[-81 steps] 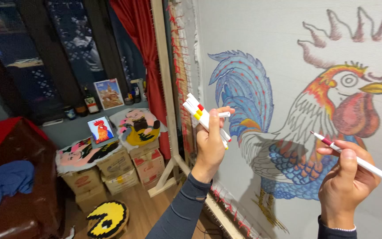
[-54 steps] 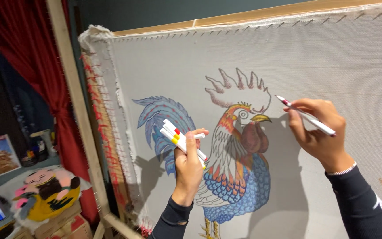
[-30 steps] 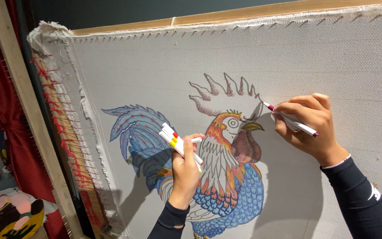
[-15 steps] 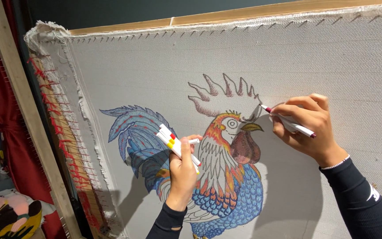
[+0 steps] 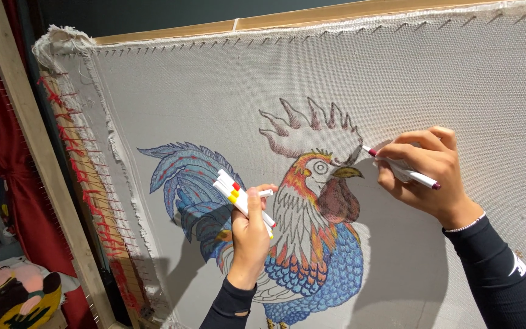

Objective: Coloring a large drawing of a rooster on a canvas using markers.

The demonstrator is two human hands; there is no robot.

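Moved: barely anything since half a second back, both hands sit where they were, pen tip stays by the comb
Canvas [image 5: 214,103]: one big sheet of coarse grey woven cloth, frayed edges, pinned along the top and laced with red thread down its left side
Frame [image 5: 25,140]: pale wooden bars, one across the top, one down the left
Rooster drawing [image 5: 312,231]: one bird, blue tail and belly, orange neck, dark red wattle, comb only outlined so far
Curtain [image 5: 1,183]: red, hanging at far left
Right hand [image 5: 424,173]: fingers pinching one white marker [image 5: 400,167], its reddish tip touching the cloth at the comb's right edge
Left hand [image 5: 251,234]: curled tight round a bundle of markers [image 5: 235,195], looks like three or four, white barrels with red and yellow bands, held just in front of the tail
Sleeves: two, dark, snug
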